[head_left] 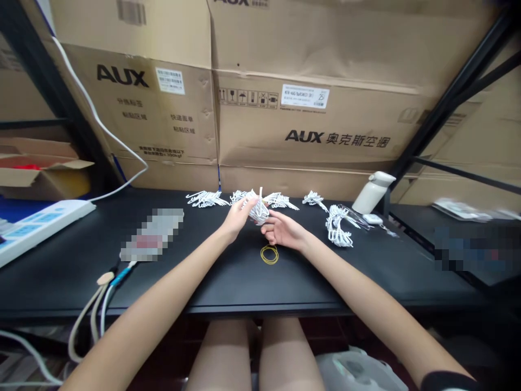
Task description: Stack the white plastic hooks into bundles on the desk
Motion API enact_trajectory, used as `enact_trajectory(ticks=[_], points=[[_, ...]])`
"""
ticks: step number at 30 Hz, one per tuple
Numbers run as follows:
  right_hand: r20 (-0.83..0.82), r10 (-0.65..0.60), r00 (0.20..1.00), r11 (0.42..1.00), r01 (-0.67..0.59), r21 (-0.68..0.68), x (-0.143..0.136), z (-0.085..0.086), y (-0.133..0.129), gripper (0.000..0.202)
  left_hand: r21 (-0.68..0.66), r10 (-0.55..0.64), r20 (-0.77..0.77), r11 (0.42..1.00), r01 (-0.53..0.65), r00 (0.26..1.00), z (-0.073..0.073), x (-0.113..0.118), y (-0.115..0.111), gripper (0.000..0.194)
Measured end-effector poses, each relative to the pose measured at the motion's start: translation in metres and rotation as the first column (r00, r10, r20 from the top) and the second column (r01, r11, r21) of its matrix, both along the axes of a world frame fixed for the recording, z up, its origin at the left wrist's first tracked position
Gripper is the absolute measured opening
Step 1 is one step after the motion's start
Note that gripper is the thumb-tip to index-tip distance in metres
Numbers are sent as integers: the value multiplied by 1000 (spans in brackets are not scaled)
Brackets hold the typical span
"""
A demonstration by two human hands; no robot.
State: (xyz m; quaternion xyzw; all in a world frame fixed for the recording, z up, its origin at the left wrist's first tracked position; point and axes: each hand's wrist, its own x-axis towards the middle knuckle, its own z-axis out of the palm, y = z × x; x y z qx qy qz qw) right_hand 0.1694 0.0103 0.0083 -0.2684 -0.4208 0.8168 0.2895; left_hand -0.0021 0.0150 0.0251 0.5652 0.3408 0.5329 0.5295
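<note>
Over the middle of the black table, a bundle of white hooks (pixel 259 213) is held up between my hands. My left hand (pixel 238 218) grips it from the left, with the thumb and fingers closed around its side. From the right, my right hand (pixel 285 231) reaches in with its fingers curled, the fingertips against the bundle's lower right side. Just below that hand, several yellow rubber bands (pixel 269 263) lie in a loose ring. Behind my hands are more white hook piles, one to the left (pixel 207 199) and one to the right (pixel 281 201).
Further right lie a small hook pile (pixel 314 199) and a larger one (pixel 338 225). A white bottle (pixel 371 194) stands by the shelf post. A blurred phone-like object (pixel 152 234) with a cable lies left, near a power strip (pixel 44 225). Cardboard boxes (pixel 260 125) wall the back.
</note>
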Motion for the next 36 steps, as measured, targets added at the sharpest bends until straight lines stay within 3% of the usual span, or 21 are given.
enact_trajectory(ticks=[3,6,10,13,16,21,28,30,34,36], points=[[116,-227,967,968,211,133,1,-2,4,23,-92,24,-19,995,-26,1000,-6,-5,7,42],[101,-549,830,805,493,330,-1,-3,4,23,-154,-12,-30,988,8,999,-12,-5,9,42],[-37,-686,726,605,598,525,-6,0,-1,23,-175,-61,-21,983,57,998,-17,-1,7,46],[-103,-702,704,505,595,625,-7,2,-3,16,-207,-85,-34,975,76,996,-18,2,6,50],[-93,-703,706,440,533,722,-5,3,-2,5,-266,-92,-19,960,84,996,-15,3,3,50],[-30,-698,715,337,366,868,0,0,-1,18,-302,-146,19,942,145,989,-8,2,-2,38],[-57,-699,713,204,275,940,3,4,-4,15,-313,-196,84,926,213,977,-8,-2,1,32],[-35,-664,747,203,225,953,4,7,-5,13,-331,-197,66,920,208,978,-9,-3,1,31],[81,-552,830,347,141,927,7,13,-7,16,-365,-242,-1,903,225,970,-10,-3,2,34],[90,-548,831,368,143,919,7,13,-8,17,-369,-234,-21,905,210,972,-11,-4,2,37]])
